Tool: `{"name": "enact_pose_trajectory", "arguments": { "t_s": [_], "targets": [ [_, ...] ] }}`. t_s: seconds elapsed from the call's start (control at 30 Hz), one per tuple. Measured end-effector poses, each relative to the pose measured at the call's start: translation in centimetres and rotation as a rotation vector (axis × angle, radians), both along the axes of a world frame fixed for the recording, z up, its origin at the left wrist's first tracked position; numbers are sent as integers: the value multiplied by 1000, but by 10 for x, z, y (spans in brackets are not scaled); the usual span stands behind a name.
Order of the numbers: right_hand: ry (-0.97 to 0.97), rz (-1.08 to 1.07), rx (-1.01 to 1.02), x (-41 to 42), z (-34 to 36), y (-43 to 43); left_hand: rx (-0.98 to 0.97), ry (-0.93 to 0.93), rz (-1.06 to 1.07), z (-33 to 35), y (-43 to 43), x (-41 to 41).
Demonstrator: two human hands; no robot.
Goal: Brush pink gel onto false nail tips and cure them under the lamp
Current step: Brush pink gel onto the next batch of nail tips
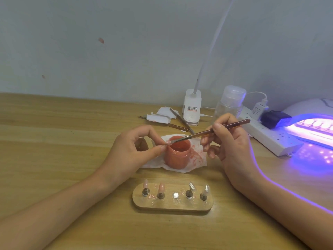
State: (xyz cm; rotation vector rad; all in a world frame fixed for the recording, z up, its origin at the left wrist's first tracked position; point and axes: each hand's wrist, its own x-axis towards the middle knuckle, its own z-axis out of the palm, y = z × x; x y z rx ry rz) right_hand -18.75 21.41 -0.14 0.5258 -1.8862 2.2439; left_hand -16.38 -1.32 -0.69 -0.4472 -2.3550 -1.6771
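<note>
No legible text found. The white clip-lamp base (192,105) at the back of the table carries a small label with a red mark at its left and several lines of dark print, all too small to read. The white adapter (257,110) plugged into the power strip (270,139) bears fine grey print, likewise unreadable.

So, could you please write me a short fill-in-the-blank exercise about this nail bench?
1. The right hand grips a thin ____.
2. The wooden stand carries ____ nail tips.
3. The stand's ____ post is bare.
4. The curing lamp is switched ____.
Missing: brush; four; middle; on.
</note>
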Motion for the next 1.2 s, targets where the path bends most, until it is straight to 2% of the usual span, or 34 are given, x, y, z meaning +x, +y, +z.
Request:
{"name": "enact_pose_trajectory", "arguments": {
  "t_s": [0.13, 0.27, 0.43, 0.6, 0.73, 0.9, 1.03, 1.2],
  "targets": [
    [-41, -86, 11, -2, 0, 2, -3, -10, 6, 1, 0, 1],
    [7, -12, -17, 1, 1, 1, -7, -8, 13, 1, 1, 1],
    [-41, -93, 21, 0, 0, 2, -4, -20, 11, 1, 1, 1],
    [10, -24, 1, 3, 1, 0, -11, -29, 26, 0, 0, 1],
    [-33, -92, 20, 1, 0, 2, -12, -40, 27, 1, 0, 1],
    [1, -10, -17, 3, 1, 0, -6, -43, 25, 2, 1, 0],
    [-41, -88, 20, 2, 1, 2, -10, -36, 26, 2, 1, 1],
    [1, -7, -16, 4, 2, 0, -5, -35, 21, 2, 1, 1]
  ]
}}
